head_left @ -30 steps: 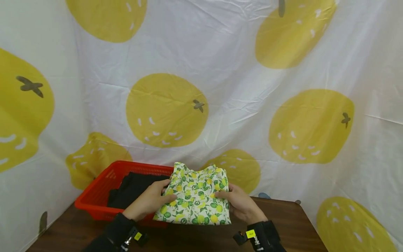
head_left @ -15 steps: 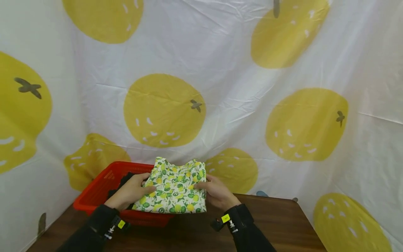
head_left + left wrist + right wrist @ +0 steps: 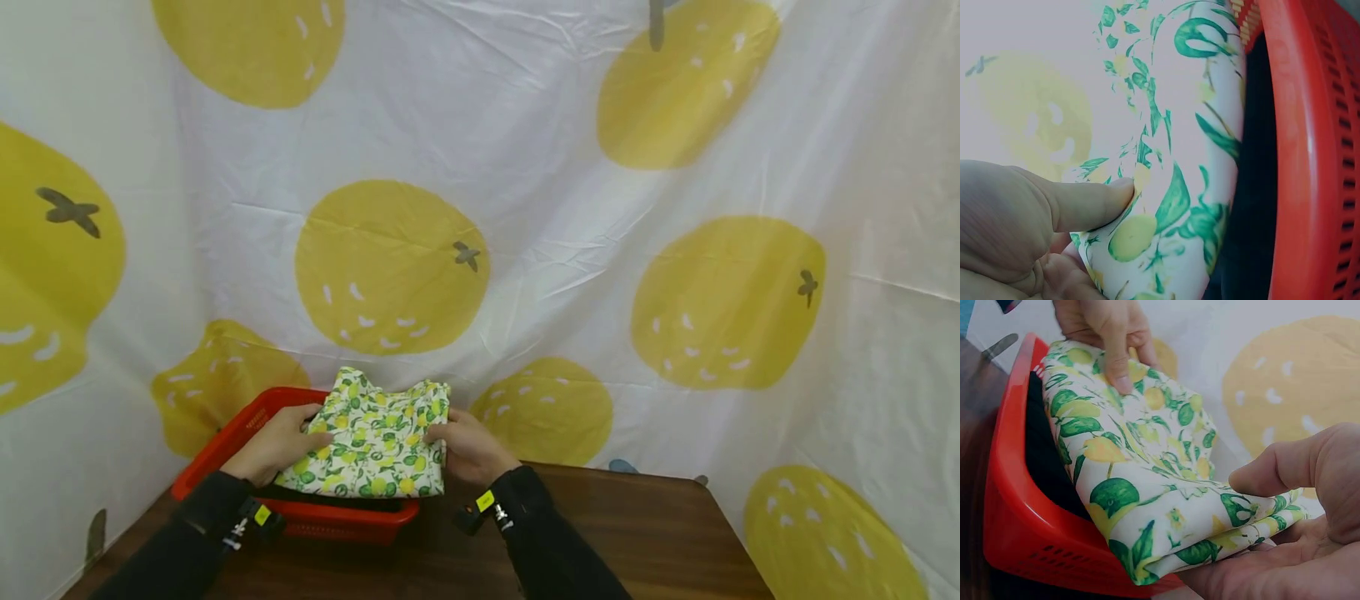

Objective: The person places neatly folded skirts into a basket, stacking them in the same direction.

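A folded garment (image 3: 375,437), white with a print of lemons and green leaves, is held by its two sides over a red plastic basket (image 3: 352,523). My left hand (image 3: 277,442) pinches the left edge, thumb on top and fingers beneath. On the opposite edge, my right hand (image 3: 472,446) grips the folded layers the same way, as the right wrist view shows. Below the garment, dark cloth (image 3: 1050,465) lies inside the basket, mostly covered from sight. Whether the garment touches that cloth I cannot tell.
The basket stands on the left part of a dark wooden table (image 3: 615,525). Behind and at the sides hangs a white curtain (image 3: 555,283) printed with large yellow lemons. The table's right edge slants toward the lower right.
Both hands have carried the garment leftward, from the basket's right side to above it. It now hides most of the dark cloth. The grip of each hand looks the same.
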A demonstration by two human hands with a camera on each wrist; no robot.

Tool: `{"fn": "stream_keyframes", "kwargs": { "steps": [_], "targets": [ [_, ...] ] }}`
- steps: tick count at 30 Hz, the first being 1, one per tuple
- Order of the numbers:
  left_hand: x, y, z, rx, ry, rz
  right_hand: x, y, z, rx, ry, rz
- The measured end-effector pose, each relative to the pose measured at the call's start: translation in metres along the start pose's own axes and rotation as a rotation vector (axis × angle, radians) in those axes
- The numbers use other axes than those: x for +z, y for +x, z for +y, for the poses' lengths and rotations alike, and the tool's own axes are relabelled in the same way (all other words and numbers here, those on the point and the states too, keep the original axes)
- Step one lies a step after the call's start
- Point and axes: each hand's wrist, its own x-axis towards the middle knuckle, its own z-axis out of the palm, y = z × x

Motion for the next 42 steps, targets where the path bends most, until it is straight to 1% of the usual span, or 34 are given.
{"fn": "stream_keyframes", "kwargs": {
  "steps": [2, 5, 10, 13, 15, 18, 20, 23, 25, 26, 29, 30, 32, 35, 39, 42],
  "targets": [
    [-0.006, 0.001, -0.006, 0.000, 0.020, 0.003, 0.005, 0.006, 0.003, -0.003, 0.006, -0.030],
    [-0.013, 0.001, -0.013, -0.014, 0.043, 0.005, 0.013, 0.011, 0.007, -0.011, 0.017, -0.038],
    [-0.021, 0.001, -0.025, -0.059, 0.059, 0.018, 0.024, 0.014, 0.012, 0.014, -0.015, 0.020],
    [-0.025, 0.001, -0.031, -0.087, 0.104, 0.041, 0.028, 0.015, 0.014, 0.037, -0.058, 0.065],
    [-0.026, 0.002, -0.035, -0.104, 0.109, 0.046, 0.030, 0.015, 0.014, 0.050, -0.077, 0.090],
    [-0.025, 0.006, -0.039, -0.113, 0.126, 0.051, 0.032, 0.015, 0.014, 0.064, -0.106, 0.107],
    [-0.022, 0.009, -0.042, -0.130, 0.152, 0.050, 0.032, 0.014, 0.014, 0.074, -0.125, 0.117],
    [-0.019, 0.010, -0.045, -0.172, 0.213, 0.044, 0.032, 0.010, 0.013, 0.074, -0.170, 0.132],
    [-0.019, 0.009, -0.045, -0.194, 0.268, 0.055, 0.032, 0.005, 0.012, 0.048, -0.251, 0.146],
    [-0.019, 0.007, -0.045, -0.197, 0.282, 0.062, 0.031, 0.003, 0.012, 0.027, -0.309, 0.155],
    [-0.020, 0.004, -0.045, -0.167, 0.338, 0.103, 0.029, -0.005, 0.008, -0.047, -0.496, 0.204],
    [-0.021, 0.002, -0.044, -0.146, 0.353, 0.115, 0.028, -0.007, 0.007, -0.069, -0.545, 0.226],
    [-0.022, 0.000, -0.043, -0.101, 0.374, 0.135, 0.025, -0.011, 0.006, -0.104, -0.607, 0.260],
    [-0.020, -0.003, -0.041, -0.062, 0.363, 0.148, 0.019, -0.018, 0.007, -0.142, -0.603, 0.263],
    [-0.016, -0.007, -0.038, -0.024, 0.330, 0.153, 0.010, -0.028, 0.010, -0.189, -0.617, 0.242],
    [-0.013, -0.010, -0.033, 0.009, 0.323, 0.174, 0.003, -0.035, 0.011, -0.223, -0.659, 0.230]
  ]
}}
